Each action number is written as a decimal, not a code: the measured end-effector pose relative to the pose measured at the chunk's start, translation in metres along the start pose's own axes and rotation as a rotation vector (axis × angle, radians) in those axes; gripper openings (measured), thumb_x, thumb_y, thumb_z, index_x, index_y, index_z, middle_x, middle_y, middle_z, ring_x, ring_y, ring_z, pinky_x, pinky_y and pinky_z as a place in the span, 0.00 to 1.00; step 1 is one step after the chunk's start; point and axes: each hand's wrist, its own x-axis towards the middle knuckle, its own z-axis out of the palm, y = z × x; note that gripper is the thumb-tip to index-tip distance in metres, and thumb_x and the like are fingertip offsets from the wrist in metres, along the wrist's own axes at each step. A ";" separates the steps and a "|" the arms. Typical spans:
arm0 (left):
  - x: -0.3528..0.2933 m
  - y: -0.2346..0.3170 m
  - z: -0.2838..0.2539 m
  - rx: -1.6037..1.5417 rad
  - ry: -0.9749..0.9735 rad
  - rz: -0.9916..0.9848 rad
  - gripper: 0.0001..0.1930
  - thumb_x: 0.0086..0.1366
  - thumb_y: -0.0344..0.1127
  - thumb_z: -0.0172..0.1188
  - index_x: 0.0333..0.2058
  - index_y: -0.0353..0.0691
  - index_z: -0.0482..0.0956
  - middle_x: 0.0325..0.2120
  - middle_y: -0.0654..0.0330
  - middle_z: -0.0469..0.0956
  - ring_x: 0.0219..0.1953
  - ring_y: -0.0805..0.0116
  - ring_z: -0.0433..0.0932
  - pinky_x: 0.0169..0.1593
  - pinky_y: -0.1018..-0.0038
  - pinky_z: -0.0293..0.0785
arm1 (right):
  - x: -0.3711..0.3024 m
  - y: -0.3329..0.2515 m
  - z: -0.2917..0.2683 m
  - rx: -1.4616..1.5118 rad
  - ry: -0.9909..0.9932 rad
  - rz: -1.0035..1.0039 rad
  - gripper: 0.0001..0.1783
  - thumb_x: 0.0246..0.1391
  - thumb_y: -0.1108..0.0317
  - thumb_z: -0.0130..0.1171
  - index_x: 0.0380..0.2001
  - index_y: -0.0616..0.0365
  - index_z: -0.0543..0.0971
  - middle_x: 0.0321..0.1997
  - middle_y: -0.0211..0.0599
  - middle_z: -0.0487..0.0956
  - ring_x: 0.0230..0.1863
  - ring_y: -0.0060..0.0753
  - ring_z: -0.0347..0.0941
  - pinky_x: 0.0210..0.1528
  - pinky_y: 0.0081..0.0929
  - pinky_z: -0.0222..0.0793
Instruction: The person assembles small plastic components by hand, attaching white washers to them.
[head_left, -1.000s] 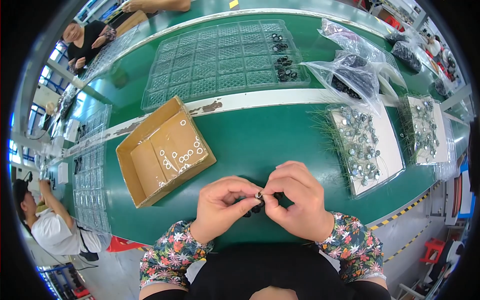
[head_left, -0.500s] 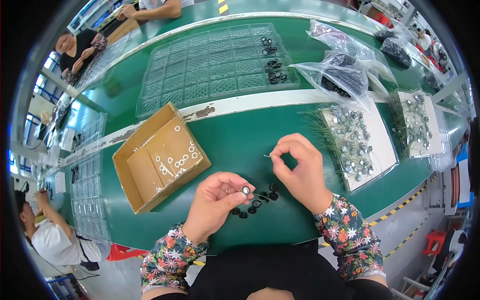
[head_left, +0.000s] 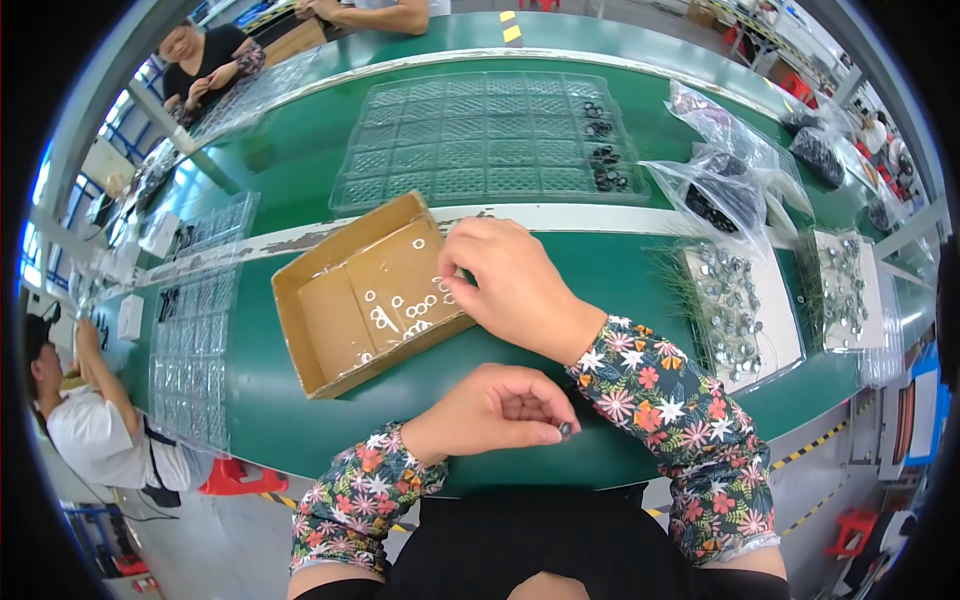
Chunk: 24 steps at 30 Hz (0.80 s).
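My left hand (head_left: 490, 410) is closed above the front of the table, pinching a small round dark part (head_left: 566, 430) between thumb and fingertips. My right hand (head_left: 515, 285) reaches across to the right end of an open cardboard box (head_left: 310, 330). Its fingers are bent together over the box's inside, and whatever they hold, if anything, is hidden. Loose white rings (head_left: 420, 308) lie on the box's bottom, several of them right beside those fingertips.
A clear compartment tray (head_left: 480, 140) at the back holds black parts (head_left: 605, 165) in its right column. Bags of black parts (head_left: 715, 195) and boards of wired metal discs (head_left: 735, 310) stand to the right. Co-workers (head_left: 90, 420) sit at the left and far side.
My right hand has moved left from over the table to the box. My left hand has turned, the small part still in its pinch. The loose black parts are now hidden, and the view has shifted left.
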 end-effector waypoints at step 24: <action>0.004 -0.003 -0.006 0.093 0.278 0.404 0.10 0.56 0.18 0.54 0.38 0.34 0.75 0.45 0.57 0.67 0.43 0.72 0.71 0.46 0.76 0.71 | -0.089 -0.034 -0.062 1.234 -0.172 0.908 0.18 0.61 0.59 0.44 0.31 0.64 0.75 0.30 0.37 0.77 0.31 0.26 0.73 0.36 0.21 0.69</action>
